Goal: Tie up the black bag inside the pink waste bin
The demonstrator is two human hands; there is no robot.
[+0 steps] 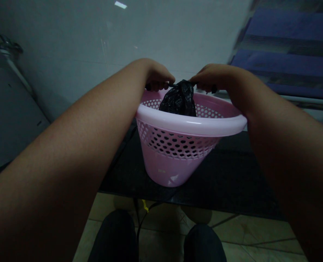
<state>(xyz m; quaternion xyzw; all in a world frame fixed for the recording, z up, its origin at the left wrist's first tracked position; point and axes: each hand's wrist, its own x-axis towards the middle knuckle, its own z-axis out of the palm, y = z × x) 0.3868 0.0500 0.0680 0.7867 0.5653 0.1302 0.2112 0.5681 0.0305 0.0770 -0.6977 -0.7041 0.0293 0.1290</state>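
Mark [161, 170]: small, low on pink basket [191, 125], 7 o'clock; I can't read it.
Black bag [179, 102]: inside basket, 11 o'clock; looks thin, soft, slippery, likely light; I'd hold its stretched ends.
Left hand [159, 75]: bag's 9 o'clock, pinching one end.
Right hand [209, 76]: 3 o'clock, pinching the other.

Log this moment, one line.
left hand: holds end of black bag; right hand: holds opposite end; bag: gathered, in pink basket; basket: on black surface

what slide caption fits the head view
Left hand and right hand hold a black plastic bag in a round pink plastic basket.
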